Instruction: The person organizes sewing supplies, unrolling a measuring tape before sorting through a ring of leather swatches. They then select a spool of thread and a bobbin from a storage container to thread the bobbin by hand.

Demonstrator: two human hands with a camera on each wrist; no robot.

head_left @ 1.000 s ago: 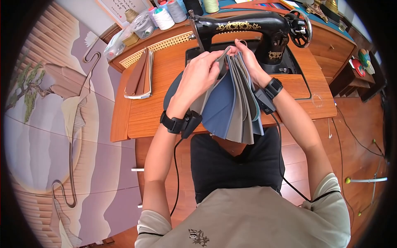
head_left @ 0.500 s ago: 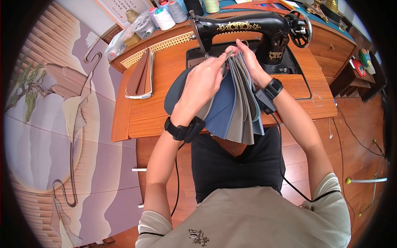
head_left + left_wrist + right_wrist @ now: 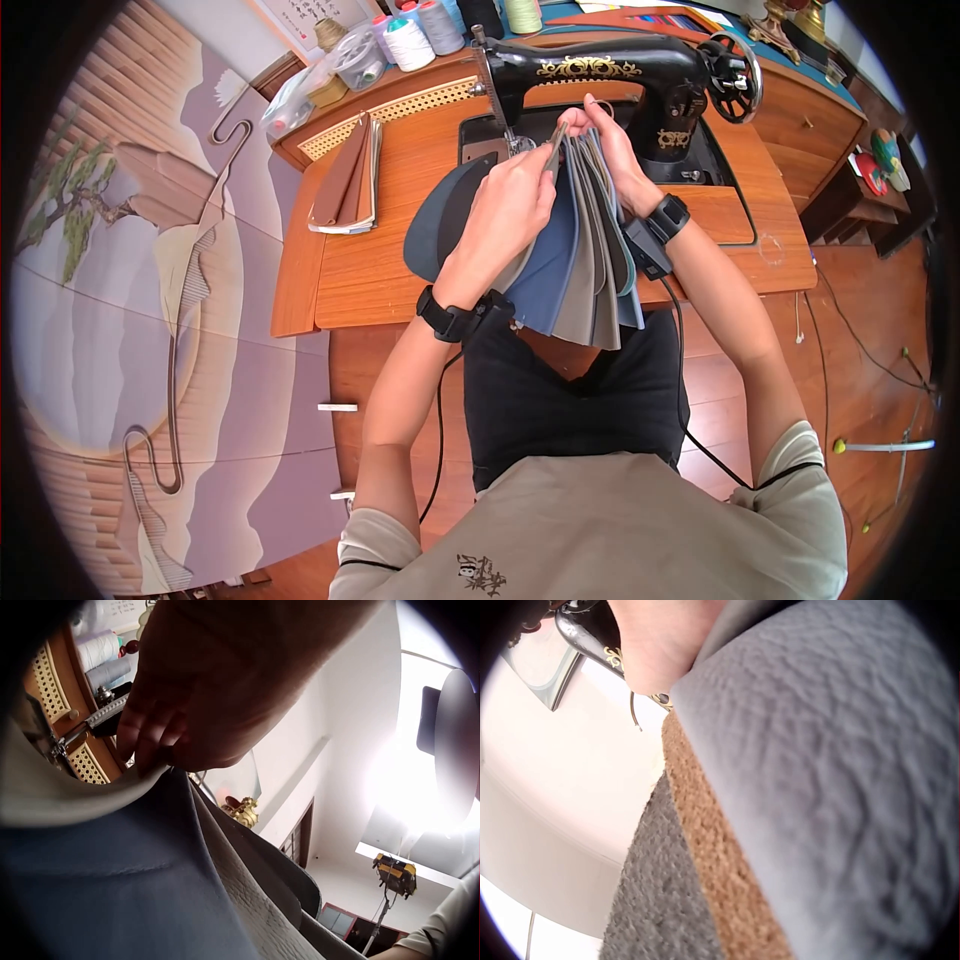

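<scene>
A bundle of leather swatches [image 3: 598, 260], blue, grey and dark, hangs fanned out over the table's front edge. At its top, my right hand [image 3: 618, 158] grips the gathered ends, and a thin loop stands up by the fingers. My left hand [image 3: 505, 205] pinches a swatch near the same top end, with a dark teal swatch [image 3: 428, 232] and a blackish one spread out on its left. The left wrist view has a blue swatch [image 3: 112, 877] below the curled fingers. Close in the right wrist view is a grained grey swatch [image 3: 840, 765] beside brown and grey fuzzy backings.
Just behind the hands stands a black sewing machine [image 3: 600, 72] with gold ornament. A second swatch bundle [image 3: 345, 180], brown on top, lies on the table's left side. Thread spools [image 3: 410, 45] line the back ledge. A painted screen [image 3: 230, 350] stands at left.
My left hand has shifted right and slightly down, turning over the bundle. More of the dark swatches now shows on its left. The right hand stays at the bundle's top.
</scene>
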